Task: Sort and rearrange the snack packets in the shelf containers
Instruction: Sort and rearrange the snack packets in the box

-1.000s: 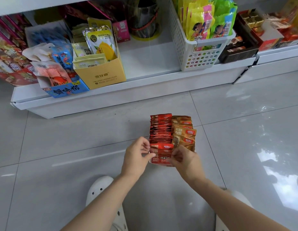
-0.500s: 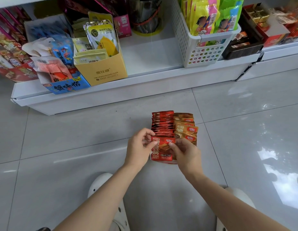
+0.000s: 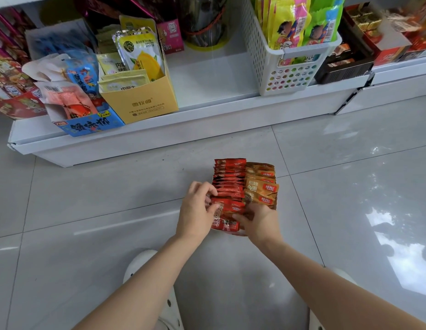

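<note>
At the centre of the frame a small container of snack packets sits on the grey tiled floor (image 3: 88,186), just below the white shelf (image 3: 207,79). The red packets (image 3: 229,179) stand in a row on its left side, and the brown packets (image 3: 262,189) stand in a row touching them on the right. The left hand (image 3: 197,210) reaches in from the lower left, its grip clamped on the near red packets with thumb and curled fingers at their left edge. The right hand (image 3: 259,222) comes from the lower right, its grip closed on the front red packet (image 3: 225,223), which lies tilted toward the camera. On the shelf, a yellow box (image 3: 140,103) of pouches stands at upper left, a blue box (image 3: 88,125) just left of it, and a white perforated basket (image 3: 290,75) of bright packets at upper right.
</note>
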The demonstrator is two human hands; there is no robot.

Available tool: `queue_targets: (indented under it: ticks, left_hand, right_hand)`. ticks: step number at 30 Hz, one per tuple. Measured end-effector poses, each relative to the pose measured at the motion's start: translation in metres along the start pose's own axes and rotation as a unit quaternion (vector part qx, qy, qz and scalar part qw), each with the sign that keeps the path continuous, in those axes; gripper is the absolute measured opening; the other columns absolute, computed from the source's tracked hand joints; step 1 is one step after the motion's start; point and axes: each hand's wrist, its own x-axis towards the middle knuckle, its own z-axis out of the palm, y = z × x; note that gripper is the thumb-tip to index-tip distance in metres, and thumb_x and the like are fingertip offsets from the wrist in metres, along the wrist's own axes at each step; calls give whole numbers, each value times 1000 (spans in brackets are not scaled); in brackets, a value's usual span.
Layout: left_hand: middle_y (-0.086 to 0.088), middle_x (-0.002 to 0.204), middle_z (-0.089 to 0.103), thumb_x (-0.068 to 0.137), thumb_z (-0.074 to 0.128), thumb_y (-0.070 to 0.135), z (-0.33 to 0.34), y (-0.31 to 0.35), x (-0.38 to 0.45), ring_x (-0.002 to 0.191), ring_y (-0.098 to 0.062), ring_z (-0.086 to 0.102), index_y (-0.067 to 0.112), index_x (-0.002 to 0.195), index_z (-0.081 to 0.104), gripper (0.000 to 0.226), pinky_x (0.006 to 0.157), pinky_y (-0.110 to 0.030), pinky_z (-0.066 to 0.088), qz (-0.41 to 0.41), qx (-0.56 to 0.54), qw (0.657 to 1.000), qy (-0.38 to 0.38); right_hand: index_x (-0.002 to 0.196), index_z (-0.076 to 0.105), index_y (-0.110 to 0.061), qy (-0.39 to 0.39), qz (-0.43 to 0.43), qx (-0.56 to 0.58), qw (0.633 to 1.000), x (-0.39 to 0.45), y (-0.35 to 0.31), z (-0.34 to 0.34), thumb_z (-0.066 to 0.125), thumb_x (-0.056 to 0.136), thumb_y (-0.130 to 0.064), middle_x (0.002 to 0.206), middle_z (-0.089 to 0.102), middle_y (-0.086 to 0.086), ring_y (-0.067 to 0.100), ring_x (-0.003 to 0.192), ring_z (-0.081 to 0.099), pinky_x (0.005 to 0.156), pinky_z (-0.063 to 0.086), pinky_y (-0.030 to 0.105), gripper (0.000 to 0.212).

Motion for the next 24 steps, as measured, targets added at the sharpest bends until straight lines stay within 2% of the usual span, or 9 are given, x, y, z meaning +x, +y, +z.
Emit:
queue_targets:
  ticks: [2,4,6,9,11,14,16,19,24]
  left_hand:
    - [2,130,38,75,81,13,-1,4,0,117,-16,49,24,120,49,56,101,-33,47,59,92,994,12]
    - [-5,155,13,71,83,23,-2,10,7,144,-28,19,28,149,24,98,118,-45,26,123,220,967,-39]
    - [-1,161,-20,74,81,32,0,20,21,149,-26,-13,32,155,-6,119,121,-51,2,151,305,932,-125]
    - [3,158,-32,77,78,38,-3,30,46,146,-21,-25,32,153,-16,121,119,-51,-5,128,343,907,-208]
    - [2,160,-26,78,79,35,-7,34,49,148,-21,-21,32,154,-10,117,119,-50,-5,129,343,908,-204]
    - [1,162,-17,79,79,30,-9,33,26,150,-25,-10,32,155,0,109,122,-50,8,109,263,950,-131]
    - [-3,162,-5,81,77,30,-7,28,5,150,-26,6,29,155,3,104,119,-48,22,-35,133,984,-114]
    - [-10,150,39,89,67,35,1,8,-14,134,-26,43,16,148,26,74,106,-38,41,-231,27,958,-168]
    - [-3,122,63,92,58,13,23,2,-26,109,-26,60,20,132,43,43,83,-31,47,-200,46,969,-136]
  right_hand:
    - [96,70,-19,-4,-12,-8,1000,-3,-9,-9,78,80,-18,94,70,-5,15,86,68,80,58,36,18]
    - [100,71,-20,6,-62,-83,995,-6,-18,-26,78,79,-13,93,67,-7,10,85,64,79,54,24,23]
    - [96,74,-18,48,-129,-143,980,-9,-22,-46,78,76,-9,94,68,-4,10,80,64,75,55,25,23]
    - [92,73,-19,101,-147,-165,970,-4,-15,-75,78,77,-14,92,61,-8,3,71,57,63,46,13,16]
    - [96,71,-19,111,-113,-159,975,-3,-8,-90,79,79,-17,94,58,-6,1,72,56,63,42,9,18]
    - [105,69,-17,61,-68,-165,982,-6,-2,-90,78,80,-13,102,58,0,8,76,62,70,53,24,27]
    - [103,67,-18,53,-57,-150,986,-6,-1,-81,75,82,-9,103,59,2,9,76,63,72,55,30,25]
    - [96,65,-18,75,-51,-100,991,-1,-9,-72,71,87,-15,98,59,-2,8,75,62,67,50,23,11]
    - [81,63,-17,88,-25,-96,991,20,-16,-70,71,87,-17,92,67,1,15,75,65,63,50,25,10]
